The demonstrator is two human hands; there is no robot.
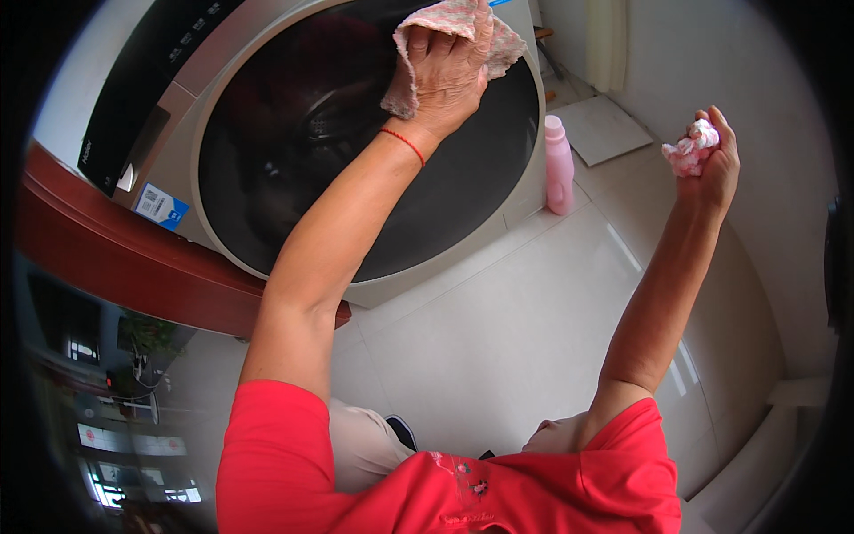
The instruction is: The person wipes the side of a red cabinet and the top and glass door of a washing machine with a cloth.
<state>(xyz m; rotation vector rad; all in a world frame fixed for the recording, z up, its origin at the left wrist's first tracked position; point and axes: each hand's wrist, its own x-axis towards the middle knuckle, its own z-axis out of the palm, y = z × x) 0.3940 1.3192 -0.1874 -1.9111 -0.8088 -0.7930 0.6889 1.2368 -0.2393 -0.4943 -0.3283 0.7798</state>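
My left hand (pixel 446 77), with a thin red cord at the wrist, presses a pink and white cloth (pixel 407 87) on the dark round door (pixel 460 193) of a Haier front-loading washing machine. The cloth is spread under and around the fingers, near the door's upper right part. My right hand (pixel 714 157) is raised off to the right, away from the machine, with a second, crumpled pink and white cloth (pixel 694 148) in its fingers. A pink plastic bottle (pixel 560 170) stands on the floor beside the machine, between the two hands.
A dark red wooden edge (pixel 133 260) runs along the machine's left side. A loose square tile (pixel 610 130) lies by the pale wall (pixel 707 60). Shiny floor tiles (pixel 467 334) extend below the machine. At lower left stands a green plant (pixel 150 334).
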